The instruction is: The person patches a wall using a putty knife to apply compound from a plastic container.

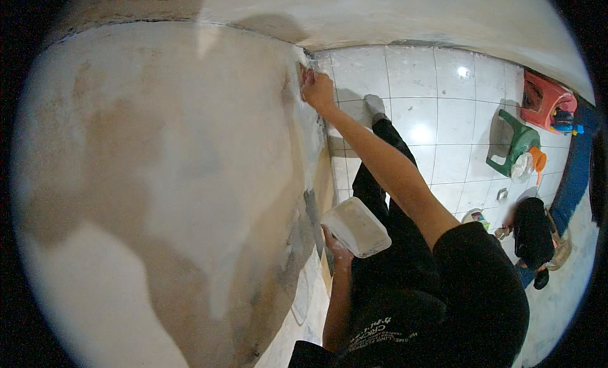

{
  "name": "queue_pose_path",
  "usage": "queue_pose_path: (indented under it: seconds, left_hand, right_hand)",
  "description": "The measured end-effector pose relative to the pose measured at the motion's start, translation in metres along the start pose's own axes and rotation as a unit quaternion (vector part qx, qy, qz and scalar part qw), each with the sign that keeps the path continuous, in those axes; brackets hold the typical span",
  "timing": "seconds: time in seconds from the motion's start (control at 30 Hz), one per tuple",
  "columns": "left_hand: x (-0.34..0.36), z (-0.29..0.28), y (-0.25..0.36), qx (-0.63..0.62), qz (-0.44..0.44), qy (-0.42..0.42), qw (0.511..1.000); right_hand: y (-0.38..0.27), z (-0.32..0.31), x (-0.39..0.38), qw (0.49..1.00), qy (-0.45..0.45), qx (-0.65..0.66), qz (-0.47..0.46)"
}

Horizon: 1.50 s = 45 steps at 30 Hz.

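My left hand [339,246] grips the edge of a pale, rectangular plastic tub [358,227], held tilted in front of my body close to the wall. An off-white colour fills the tub's inside; I cannot tell how much material it contains. With my arm stretched out, my right hand [316,89] is closed against the far end of the patchy beige-and-grey wall [183,152], by the corner. Whatever its fingers hold is hidden. A rough grey strip [310,137] runs down the wall's edge below that hand.
White tiles [411,76] cover the floor under my feet. To the right stand a green plastic stool [522,137], a red stool [538,105] and an orange dipper [538,158] beside a clear bag [522,168]. Another person [532,232] in dark clothes is at the lower right.
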<state>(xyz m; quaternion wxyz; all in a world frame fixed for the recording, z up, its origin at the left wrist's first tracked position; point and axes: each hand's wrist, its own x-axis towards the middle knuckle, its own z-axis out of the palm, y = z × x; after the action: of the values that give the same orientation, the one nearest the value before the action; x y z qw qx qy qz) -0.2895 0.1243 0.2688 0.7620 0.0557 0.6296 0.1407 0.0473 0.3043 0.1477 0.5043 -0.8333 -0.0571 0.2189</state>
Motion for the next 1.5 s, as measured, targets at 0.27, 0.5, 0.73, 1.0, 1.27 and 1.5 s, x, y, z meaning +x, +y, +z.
queue_pose_path:
  seconds: [0.27, 0.5, 0.73, 1.0, 1.27, 1.5]
  left_hand:
    - [0.006, -0.026, 0.008, 0.011, 0.068, -0.040, 0.997]
    - [0.003, 0.003, 0.015, 0.011, 0.044, -0.041, 0.998]
    - [0.001, 0.007, 0.000, 0.027, 0.024, -0.038, 0.999]
    - [-0.005, -0.018, 0.008, 0.017, 0.028, -0.014, 0.999]
    - [-0.010, -0.025, -0.007, 0.018, 0.001, 0.009, 1.000]
    - [-0.005, -0.067, 0.001, -0.027, -0.014, 0.042, 0.999]
  right_hand:
    - [-0.070, 0.001, -0.068, 0.986, -0.090, 0.017, -0.139]
    - [-0.091, -0.075, -0.110, 0.985, -0.073, 0.141, -0.070]
    - [-0.011, 0.006, -0.025, 0.997, -0.011, -0.018, -0.073]
    - [-0.106, -0.078, -0.174, 0.951, -0.097, 0.281, -0.086]
    - [0.095, 0.032, -0.059, 0.999, -0.025, -0.034, -0.024]
    - [-0.021, 0.027, -0.142, 0.991, -0.037, 0.082, -0.099]
